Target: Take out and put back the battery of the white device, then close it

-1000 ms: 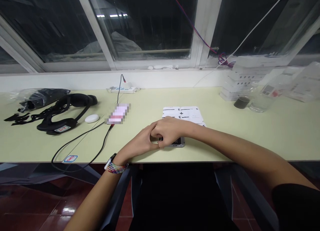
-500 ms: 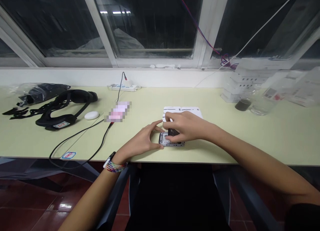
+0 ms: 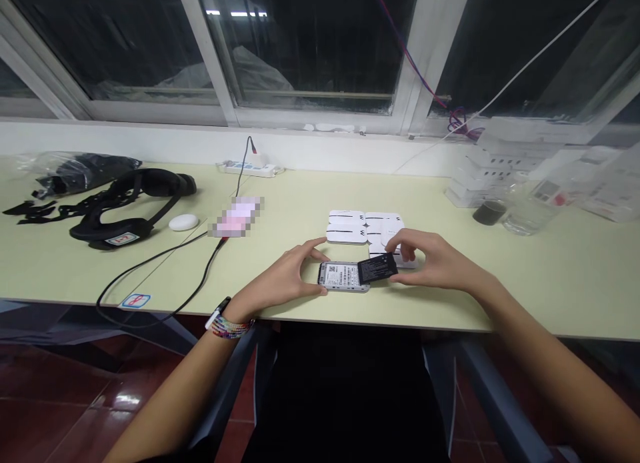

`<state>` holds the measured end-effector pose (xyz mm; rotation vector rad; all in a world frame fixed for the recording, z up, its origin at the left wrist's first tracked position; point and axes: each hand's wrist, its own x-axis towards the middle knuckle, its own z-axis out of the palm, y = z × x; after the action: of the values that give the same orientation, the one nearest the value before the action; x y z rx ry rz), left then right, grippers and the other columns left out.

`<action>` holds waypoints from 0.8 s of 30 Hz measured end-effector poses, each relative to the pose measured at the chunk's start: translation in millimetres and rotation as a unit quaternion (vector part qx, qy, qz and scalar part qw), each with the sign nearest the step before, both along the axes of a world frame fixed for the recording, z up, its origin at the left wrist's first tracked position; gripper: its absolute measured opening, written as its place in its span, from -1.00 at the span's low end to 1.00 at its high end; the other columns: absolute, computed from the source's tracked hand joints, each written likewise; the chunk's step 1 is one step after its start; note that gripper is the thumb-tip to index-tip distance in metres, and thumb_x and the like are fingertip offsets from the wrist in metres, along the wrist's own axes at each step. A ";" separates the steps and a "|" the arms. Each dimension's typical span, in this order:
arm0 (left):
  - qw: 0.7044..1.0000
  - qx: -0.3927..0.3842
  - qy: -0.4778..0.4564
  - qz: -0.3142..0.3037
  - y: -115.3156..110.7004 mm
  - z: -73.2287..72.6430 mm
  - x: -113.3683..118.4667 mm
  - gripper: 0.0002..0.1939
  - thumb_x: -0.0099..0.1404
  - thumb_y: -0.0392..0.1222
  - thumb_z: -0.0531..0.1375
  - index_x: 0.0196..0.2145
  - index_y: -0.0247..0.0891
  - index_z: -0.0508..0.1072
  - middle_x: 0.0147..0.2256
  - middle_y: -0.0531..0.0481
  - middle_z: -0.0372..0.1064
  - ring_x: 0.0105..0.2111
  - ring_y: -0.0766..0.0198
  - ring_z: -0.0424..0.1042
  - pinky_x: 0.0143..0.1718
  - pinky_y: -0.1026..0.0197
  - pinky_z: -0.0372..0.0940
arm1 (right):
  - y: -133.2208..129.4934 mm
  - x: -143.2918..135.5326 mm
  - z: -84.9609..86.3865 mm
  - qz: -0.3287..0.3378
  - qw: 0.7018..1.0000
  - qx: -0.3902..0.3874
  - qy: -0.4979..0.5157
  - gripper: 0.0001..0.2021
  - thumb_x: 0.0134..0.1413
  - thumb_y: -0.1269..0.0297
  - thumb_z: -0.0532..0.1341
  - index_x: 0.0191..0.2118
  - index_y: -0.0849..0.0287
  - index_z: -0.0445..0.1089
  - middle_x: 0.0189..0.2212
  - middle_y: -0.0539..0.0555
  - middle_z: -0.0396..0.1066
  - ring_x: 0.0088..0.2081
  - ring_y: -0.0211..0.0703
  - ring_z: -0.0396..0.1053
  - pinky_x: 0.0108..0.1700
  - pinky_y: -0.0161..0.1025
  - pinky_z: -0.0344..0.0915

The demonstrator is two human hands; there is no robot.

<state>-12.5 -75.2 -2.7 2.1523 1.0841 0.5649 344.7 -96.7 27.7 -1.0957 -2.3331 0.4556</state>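
My left hand [image 3: 285, 276] grips the left end of a small grey-white device [image 3: 340, 276] between thumb and fingers. The device lies flat on the table with its back off, showing a printed label inside. In my right hand [image 3: 425, 259], a flat black battery [image 3: 376, 268] is pinched by its right edge. The battery is tilted, its left end over the right end of the device's open bay. Just behind lie several white devices [image 3: 346, 232] with black stripes, side by side; my right fingers partly cover those on the right.
At the left are a black headset [image 3: 120, 229], a white oval object [image 3: 183, 222] and a blurred-out phone [image 3: 237, 216] on a black cable [image 3: 205, 283]. A power strip [image 3: 250, 168] lies by the wall. White boxes [image 3: 480, 176] and a clear bottle [image 3: 523, 213] stand at the right.
My right hand has moved right with the battery, uncovering the device's label and the white devices behind. The left hand keeps its grip. The view has shifted slightly.
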 end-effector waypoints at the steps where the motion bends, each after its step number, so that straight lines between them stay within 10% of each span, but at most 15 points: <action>1: 1.000 0.001 -0.002 -0.001 0.1 -0.3 -0.1 -0.01 0.25 -0.05 0.48 0.51 0.05 0.12 0.22 -0.09 0.50 0.30 -0.12 0.40 0.40 -0.22 0.17 | -1.4 2.3 -4.9 -0.004 1.000 -0.001 0.009 -0.67 0.16 0.03 0.44 -0.06 0.06 0.48 -0.22 0.07 0.53 -0.31 -0.11 0.42 -0.23 -0.15 0.38; 24: 1.000 0.003 -0.002 0.004 -1.5 2.3 2.7 -0.02 0.23 -0.08 0.49 0.48 0.03 0.15 0.20 -0.05 0.51 0.29 -0.09 0.42 0.40 -0.19 0.20 | -9.9 9.8 -22.8 -0.033 0.998 -0.021 0.043 -0.64 0.13 0.04 0.47 -0.03 0.03 0.50 -0.17 0.08 0.54 -0.31 -0.10 0.42 -0.21 -0.08 0.47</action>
<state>-9.8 -76.7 -0.4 2.1515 1.0915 0.5758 354.4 -106.6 4.9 -1.1467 -2.2161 0.5196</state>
